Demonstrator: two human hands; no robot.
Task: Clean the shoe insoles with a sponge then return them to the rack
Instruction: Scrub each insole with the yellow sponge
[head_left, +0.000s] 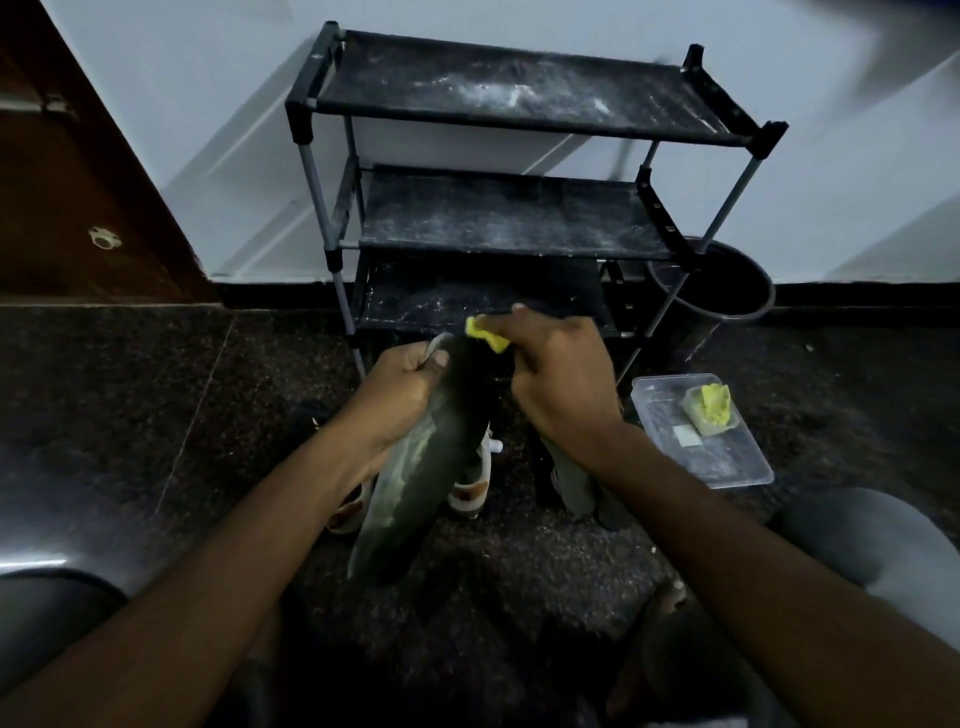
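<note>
Gripping the dark insole (436, 457) by its far end only, the left hand (400, 392) curls its fingers round the edge and leaves the near end unsupported above the floor, so scrubbing pressure may twist it out of that hold. The right hand (556, 374) pinches the yellow sponge (485, 335) against the far tip, close on the near side of the shoe rack (493, 213); a stroke overrunning the tip may pick up dust from the lowest shelf.

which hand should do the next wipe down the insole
Right: the right hand holds the sponge at the far end of the insole; the left hand grips it near that end, probably steadying it.
</note>
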